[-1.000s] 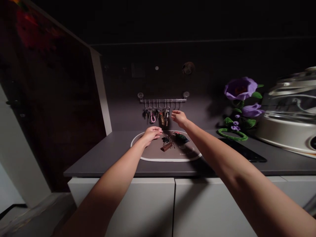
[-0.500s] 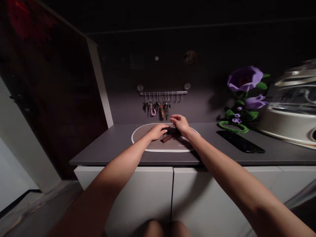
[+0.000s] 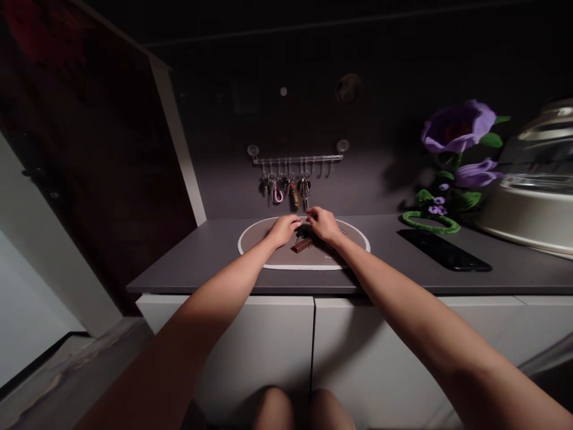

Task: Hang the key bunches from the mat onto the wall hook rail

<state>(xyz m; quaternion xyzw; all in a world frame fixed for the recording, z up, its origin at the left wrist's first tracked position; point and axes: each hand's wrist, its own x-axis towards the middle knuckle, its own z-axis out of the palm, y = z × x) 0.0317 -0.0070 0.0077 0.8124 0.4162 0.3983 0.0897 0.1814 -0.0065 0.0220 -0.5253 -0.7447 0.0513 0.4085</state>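
Both my hands are over an oval brown mat [image 3: 255, 246] with a pale rim. My left hand [image 3: 283, 230] has its fingers drawn together at the mat's left half; what they grip, if anything, is too small to make out. Close beside it on the right, my right hand [image 3: 324, 224] is closed with thumb and fingertips together, and its contents are hidden too. Between and below the hands lies a dark brown bar-shaped fob [image 3: 302, 245], with small dark metal pieces like keys around it, partly covered by my fingers.
Behind the hands a clear hook rail [image 3: 298, 159] on the wall carries several key bunches [image 3: 293, 194]. To the right are a black phone [image 3: 443, 249], purple flowers [image 3: 460, 128] with a green ring base, and a cream appliance [image 3: 537, 212]. The grey counter [image 3: 179, 257] ends at the left.
My left fingers have curled in from a flatter spread, and the hand has lifted slightly. My right hand has come a little closer to it. The view has shifted slightly.
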